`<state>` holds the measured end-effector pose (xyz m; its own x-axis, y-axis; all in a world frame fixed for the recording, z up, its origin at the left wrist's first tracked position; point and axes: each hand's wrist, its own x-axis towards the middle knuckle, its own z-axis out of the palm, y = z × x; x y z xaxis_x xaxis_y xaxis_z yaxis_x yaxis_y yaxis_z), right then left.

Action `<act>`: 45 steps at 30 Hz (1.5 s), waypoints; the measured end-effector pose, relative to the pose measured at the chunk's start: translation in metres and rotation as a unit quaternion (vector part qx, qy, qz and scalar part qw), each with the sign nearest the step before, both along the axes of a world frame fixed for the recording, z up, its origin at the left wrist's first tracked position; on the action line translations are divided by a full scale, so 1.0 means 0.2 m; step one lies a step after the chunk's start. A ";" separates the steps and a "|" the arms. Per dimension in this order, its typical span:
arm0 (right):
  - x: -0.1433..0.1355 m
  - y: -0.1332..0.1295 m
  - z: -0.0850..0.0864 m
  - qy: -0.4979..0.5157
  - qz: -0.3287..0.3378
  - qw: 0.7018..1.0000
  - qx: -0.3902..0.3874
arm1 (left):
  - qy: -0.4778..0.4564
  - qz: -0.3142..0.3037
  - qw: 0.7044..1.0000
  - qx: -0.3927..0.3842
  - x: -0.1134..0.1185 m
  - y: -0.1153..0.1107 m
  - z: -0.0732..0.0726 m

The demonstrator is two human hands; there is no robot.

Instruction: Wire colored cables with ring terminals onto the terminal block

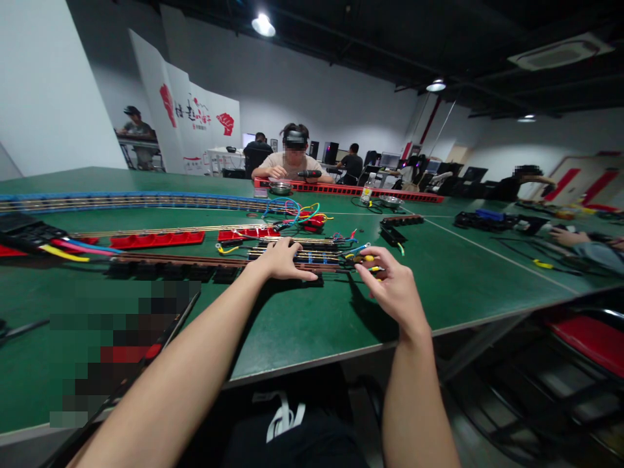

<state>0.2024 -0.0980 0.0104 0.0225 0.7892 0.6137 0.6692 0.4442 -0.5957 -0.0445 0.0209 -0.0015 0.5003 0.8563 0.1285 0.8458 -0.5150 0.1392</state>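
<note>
The work seems unfinished: left hand (277,261) lies spread on the strip (319,258), right hand (396,286) curls at wires (358,250), pinching or not, I cannot tell.

We see the strip (195,262) lying flat under our spread left hand (280,260), long and narrow, brown bars set along black blocks, running well out past that hand's left side. Its other end stops near our right hand (390,279), where wires (363,247), blue and yellow among them, bunch at our fingertips; their exact grip is unclear.
</note>
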 end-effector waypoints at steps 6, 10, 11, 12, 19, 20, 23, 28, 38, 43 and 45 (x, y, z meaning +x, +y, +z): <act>-0.01 -0.02 0.02 -0.114 0.030 0.993 -0.010 | 0.004 -0.003 1.000 0.010 0.00 -0.01 0.00; -0.04 -0.03 0.01 -0.187 0.033 0.982 -0.007 | 0.003 -0.003 1.000 0.012 0.00 0.00 -0.01; -0.04 -0.04 0.01 -0.207 0.029 0.978 -0.008 | 0.003 -0.003 1.000 0.013 0.00 0.01 -0.02; -0.05 -0.04 0.01 -0.228 0.024 0.973 -0.011 | 0.002 -0.003 1.000 0.014 0.00 0.01 -0.02; -0.14 -0.06 0.03 -0.332 -0.012 0.942 -0.050 | -0.006 0.004 1.000 0.005 0.00 0.02 -0.02; -0.15 -0.06 0.03 -0.341 -0.017 0.938 -0.056 | -0.005 0.001 1.000 0.007 0.00 0.01 -0.02; -0.18 -0.06 0.03 -0.364 -0.019 0.928 -0.074 | 0.000 -0.002 1.000 0.012 0.00 0.01 -0.01; -0.20 -0.06 0.02 -0.396 -0.017 0.915 -0.077 | 0.003 -0.001 1.000 0.012 0.00 0.01 -0.01; -0.21 -0.06 0.02 -0.409 -0.008 0.910 -0.071 | 0.001 0.001 1.000 0.000 0.00 0.01 -0.01; -0.18 -0.06 0.02 -0.395 0.003 0.915 -0.080 | -0.002 0.000 1.000 0.007 0.00 0.01 -0.01; -0.17 -0.06 0.02 -0.390 0.013 0.917 -0.081 | -0.002 0.000 1.000 0.006 0.00 0.01 -0.01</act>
<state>0.1683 -0.1103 0.0154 -0.3936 0.8659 0.3087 0.9105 0.4136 0.0006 -0.0445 0.0226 -0.0043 0.5004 0.8542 0.1409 0.8447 -0.5174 0.1368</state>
